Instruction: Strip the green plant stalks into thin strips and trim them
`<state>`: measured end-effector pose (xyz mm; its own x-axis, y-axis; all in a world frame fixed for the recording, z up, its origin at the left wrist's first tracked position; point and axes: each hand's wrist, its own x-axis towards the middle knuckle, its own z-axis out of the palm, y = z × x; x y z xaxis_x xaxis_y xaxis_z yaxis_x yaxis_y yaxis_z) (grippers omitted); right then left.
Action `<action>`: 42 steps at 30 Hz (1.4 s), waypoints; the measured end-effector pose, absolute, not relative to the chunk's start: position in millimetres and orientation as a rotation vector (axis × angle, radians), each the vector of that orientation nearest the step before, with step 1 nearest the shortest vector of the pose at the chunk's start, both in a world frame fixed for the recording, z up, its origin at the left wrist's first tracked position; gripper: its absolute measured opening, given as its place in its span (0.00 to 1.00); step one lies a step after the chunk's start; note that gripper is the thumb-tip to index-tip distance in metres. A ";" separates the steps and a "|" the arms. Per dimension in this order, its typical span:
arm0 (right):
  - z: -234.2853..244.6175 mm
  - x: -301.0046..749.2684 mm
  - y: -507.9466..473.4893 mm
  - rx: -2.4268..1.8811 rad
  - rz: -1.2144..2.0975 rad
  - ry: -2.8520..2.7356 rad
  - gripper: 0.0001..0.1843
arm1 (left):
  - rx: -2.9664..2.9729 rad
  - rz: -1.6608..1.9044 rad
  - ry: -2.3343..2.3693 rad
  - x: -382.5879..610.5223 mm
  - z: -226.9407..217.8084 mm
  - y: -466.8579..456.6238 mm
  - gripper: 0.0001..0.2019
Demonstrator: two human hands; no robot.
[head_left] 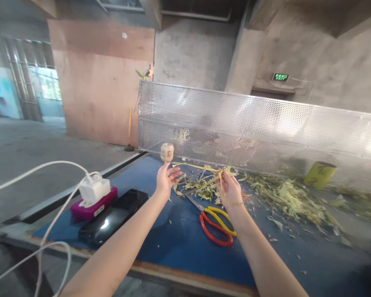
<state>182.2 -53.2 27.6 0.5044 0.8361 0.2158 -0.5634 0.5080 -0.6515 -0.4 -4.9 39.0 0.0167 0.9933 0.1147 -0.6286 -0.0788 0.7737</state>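
My right hand (pixel 231 189) is closed on several thin, pale yellow-green plant strips (pixel 200 166), dried-leaf or husk-like in look. One long strip reaches left toward my left hand (pixel 164 180), which is raised with its fingers apart. Whether that strip's end touches the left fingers is hard to make out. Below the hands, scissors (pixel 208 211) with one red and one yellow handle lie on the blue tabletop (pixel 173 243). Loose plant scraps (pixel 205 190) are scattered behind and between my hands.
A heap of plant strips (pixel 293 198) and a yellow-green cylinder (pixel 320 175) are at right. A pale jar (pixel 167 152) stands at the back. Phone-like black devices (pixel 114 218), a magenta power block (pixel 94 206) and white cables (pixel 54 218) occupy the left. A perforated metal screen (pixel 250 123) lines the back.
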 end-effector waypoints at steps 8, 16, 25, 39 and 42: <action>32.3 173.5 -57.9 -0.546 0.917 -0.629 0.13 | 1.247 0.959 0.584 11.0 25.6 -11.7 0.42; 30.1 168.9 -58.2 -0.581 0.963 -0.794 0.11 | 1.531 0.823 0.450 8.7 24.0 -18.5 0.38; 28.7 172.8 -55.4 -0.608 0.937 -0.793 0.13 | 1.518 0.806 0.368 5.1 24.3 -14.6 0.34; 37.2 172.8 -62.1 -0.524 0.978 -0.762 0.12 | 1.296 1.520 0.892 0.6 21.6 13.0 0.22; 37.8 171.6 -63.9 -0.528 1.019 -0.835 0.12 | 1.193 1.700 1.123 -13.1 18.0 30.9 0.24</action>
<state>171.6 -63.9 37.8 0.2683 0.8958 0.3544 -0.5239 0.4444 -0.7267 -13.1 30.9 18.0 -0.2738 0.9179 0.2874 -0.0954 -0.3232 0.9415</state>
